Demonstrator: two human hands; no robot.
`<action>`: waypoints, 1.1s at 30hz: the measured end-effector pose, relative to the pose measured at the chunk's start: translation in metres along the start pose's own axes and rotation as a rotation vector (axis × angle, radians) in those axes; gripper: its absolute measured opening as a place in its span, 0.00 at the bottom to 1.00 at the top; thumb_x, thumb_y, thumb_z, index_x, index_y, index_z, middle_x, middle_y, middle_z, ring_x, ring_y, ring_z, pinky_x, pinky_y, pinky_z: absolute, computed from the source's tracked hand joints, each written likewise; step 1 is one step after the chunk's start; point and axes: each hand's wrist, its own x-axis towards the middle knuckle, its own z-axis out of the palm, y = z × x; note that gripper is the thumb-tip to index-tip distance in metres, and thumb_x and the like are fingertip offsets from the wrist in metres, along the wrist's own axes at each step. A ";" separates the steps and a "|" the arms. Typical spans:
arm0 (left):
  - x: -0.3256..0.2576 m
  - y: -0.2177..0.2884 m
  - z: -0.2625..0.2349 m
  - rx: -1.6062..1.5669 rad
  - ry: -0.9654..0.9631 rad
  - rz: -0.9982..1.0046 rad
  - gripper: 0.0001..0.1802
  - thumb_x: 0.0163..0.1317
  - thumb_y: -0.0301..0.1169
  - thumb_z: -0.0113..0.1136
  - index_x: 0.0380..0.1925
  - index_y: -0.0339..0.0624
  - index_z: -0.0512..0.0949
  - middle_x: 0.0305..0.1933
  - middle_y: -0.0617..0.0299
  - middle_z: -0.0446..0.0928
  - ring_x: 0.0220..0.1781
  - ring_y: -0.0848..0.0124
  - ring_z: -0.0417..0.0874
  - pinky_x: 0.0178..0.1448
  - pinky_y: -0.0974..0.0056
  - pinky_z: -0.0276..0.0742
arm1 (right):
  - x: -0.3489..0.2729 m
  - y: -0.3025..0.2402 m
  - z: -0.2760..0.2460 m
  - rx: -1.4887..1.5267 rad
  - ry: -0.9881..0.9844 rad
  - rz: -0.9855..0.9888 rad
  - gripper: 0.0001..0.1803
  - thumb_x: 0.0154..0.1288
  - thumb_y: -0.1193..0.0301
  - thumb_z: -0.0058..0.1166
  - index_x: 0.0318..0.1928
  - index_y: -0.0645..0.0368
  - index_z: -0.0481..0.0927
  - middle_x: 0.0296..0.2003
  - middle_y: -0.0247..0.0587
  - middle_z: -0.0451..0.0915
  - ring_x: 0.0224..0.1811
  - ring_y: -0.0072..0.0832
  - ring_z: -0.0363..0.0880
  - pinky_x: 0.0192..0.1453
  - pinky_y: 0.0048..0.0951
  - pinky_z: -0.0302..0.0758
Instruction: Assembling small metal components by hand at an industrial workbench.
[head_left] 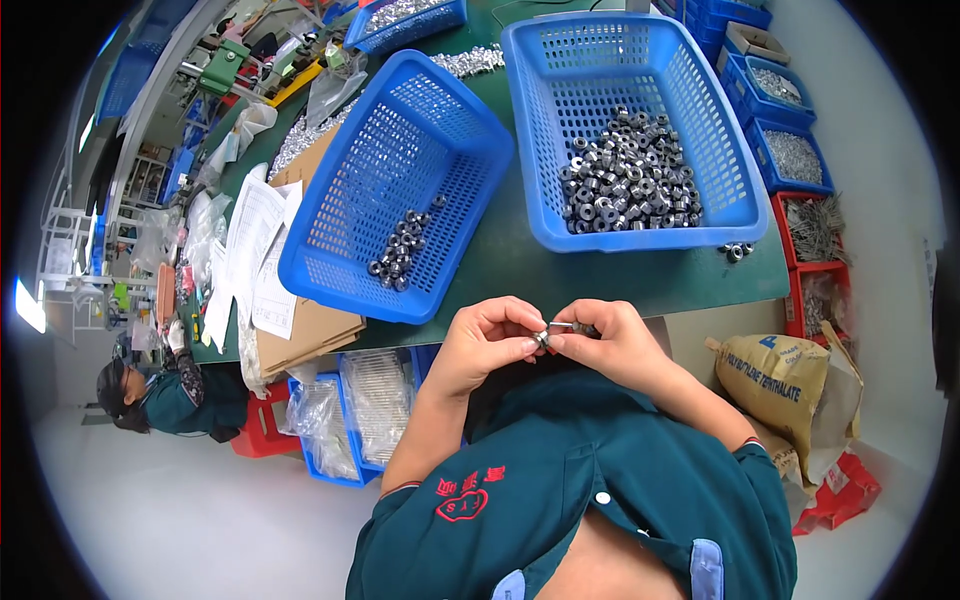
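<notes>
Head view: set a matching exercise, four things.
1. Small shiny metal part
2. Left large blue perforated plastic basket
3. Right large blue perforated plastic basket
4. Tan printed sack

A. Holds a large heap of metal rings
B. At picture right, off the green table
C. Between left hand and right hand
D. Holds a small cluster of metal rings

Pairs: 1C, 2D, 3A, 4B

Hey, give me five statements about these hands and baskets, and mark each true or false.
The left hand pinches a small shiny metal piece. True.
The right hand is empty. False: it holds a thin metal rod with a dark end.
The right blue perforated plastic basket holds more small round metal parts than the matching left basket. True.
Every metal part lies inside a basket. False: some lie on the green tabletop beside the right basket.
White paper sheets lie left of the left basket. True.
</notes>
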 end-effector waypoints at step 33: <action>0.007 -0.006 -0.003 -0.075 0.069 -0.168 0.10 0.55 0.19 0.64 0.39 0.30 0.80 0.34 0.55 0.83 0.33 0.70 0.85 0.37 0.68 0.84 | 0.004 0.013 -0.003 0.105 0.003 -0.043 0.10 0.63 0.72 0.58 0.41 0.66 0.83 0.24 0.33 0.80 0.28 0.13 0.74 0.32 0.22 0.72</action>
